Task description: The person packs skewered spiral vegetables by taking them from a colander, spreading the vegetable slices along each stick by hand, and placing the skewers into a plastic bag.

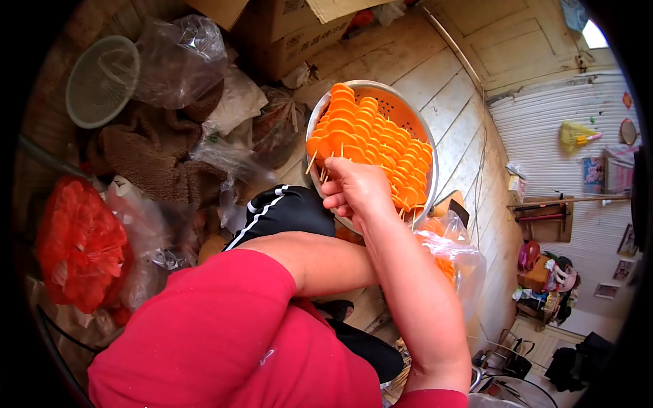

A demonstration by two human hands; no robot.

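Observation:
My right hand (pixel 357 190) reaches up from the lower right, its fingers curled around thin wooden sticks at the near left edge of a metal colander (pixel 432 129). Many sticks threaded with wavy orange slices (pixel 371 136) lie side by side in the colander, their bare ends pointing toward me. My left arm passes beneath my right forearm, and my left hand is hidden behind it. Near my right forearm is a clear plastic bag (pixel 469 265) with more orange pieces in it.
Plastic bags, a brown cloth (pixel 146 153) and a pale green basket (pixel 102 81) lie at the left, above a red bag (pixel 81 245). Cardboard boxes (pixel 286 41) stand at the top. A door (pixel 503 41) and cluttered shelf are at the right.

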